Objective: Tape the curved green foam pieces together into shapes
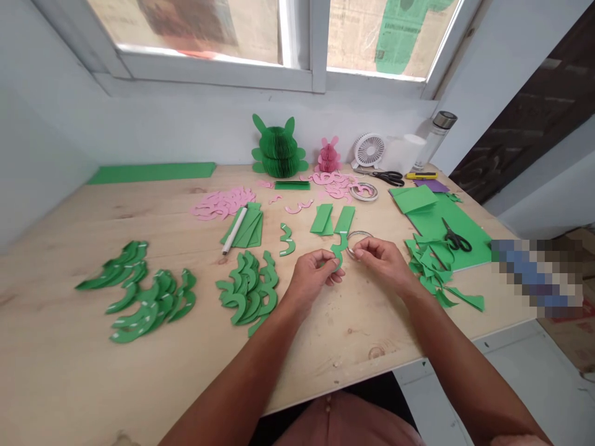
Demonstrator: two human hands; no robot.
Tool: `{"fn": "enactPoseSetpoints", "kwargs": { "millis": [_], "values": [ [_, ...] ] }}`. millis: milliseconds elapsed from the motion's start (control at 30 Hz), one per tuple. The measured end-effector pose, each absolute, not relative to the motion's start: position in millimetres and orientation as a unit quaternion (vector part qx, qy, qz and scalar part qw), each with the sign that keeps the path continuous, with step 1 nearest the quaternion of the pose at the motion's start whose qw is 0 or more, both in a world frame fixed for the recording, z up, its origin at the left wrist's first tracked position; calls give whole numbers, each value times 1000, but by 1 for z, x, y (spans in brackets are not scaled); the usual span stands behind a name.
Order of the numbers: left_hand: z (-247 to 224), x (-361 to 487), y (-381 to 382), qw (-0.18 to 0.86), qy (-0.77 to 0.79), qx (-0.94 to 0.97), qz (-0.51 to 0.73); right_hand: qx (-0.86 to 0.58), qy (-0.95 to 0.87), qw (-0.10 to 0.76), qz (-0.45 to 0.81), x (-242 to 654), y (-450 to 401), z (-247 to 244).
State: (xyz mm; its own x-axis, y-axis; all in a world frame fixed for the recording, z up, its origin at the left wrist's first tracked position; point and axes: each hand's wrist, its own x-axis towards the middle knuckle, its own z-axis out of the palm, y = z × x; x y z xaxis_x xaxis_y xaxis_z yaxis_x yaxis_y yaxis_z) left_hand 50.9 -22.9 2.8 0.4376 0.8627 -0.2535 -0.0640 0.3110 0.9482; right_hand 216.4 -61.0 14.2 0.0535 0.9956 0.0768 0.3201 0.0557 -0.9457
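Between thumb and fingers, my left hand (313,272) pinches a green scalloped paper strip (341,243) with a small white patch at its top. Close by on the right, my right hand (382,263) is closed on the edge of a thin tape roll (361,233). Another green scalloped strip (287,240) with white patches lies just beyond my left hand. To the left of that hand is a pile of plain green scalloped pieces (248,288). Farther left, more green scalloped pieces (153,303) bear white patches. Folded green paper rectangles (321,219) lie beyond my hands.
Green and pink paper animals (277,152) stand by the wall, near a white fan (369,150) and a bottle (434,141). Pink cutouts (225,203), a white marker (235,229), black scissors (455,237) on green sheets and green scraps (430,263) lie about. The table's front edge is near me.
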Motion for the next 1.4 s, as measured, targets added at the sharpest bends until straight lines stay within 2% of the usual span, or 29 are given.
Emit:
{"fn": "enactPoseSetpoints", "kwargs": {
  "millis": [267, 667, 1400],
  "values": [
    [3, 52, -24, 690, 413, 493, 331, -575, -580, 420, 396, 209, -60, 9],
    [-3, 54, -23, 624, 436, 547, 348, -605, -635, 383, 290, 207, -61, 1],
    [-5, 54, -23, 616, 424, 573, 335, -605, -653, 369, 268, 206, -62, 2]
  ]
}}
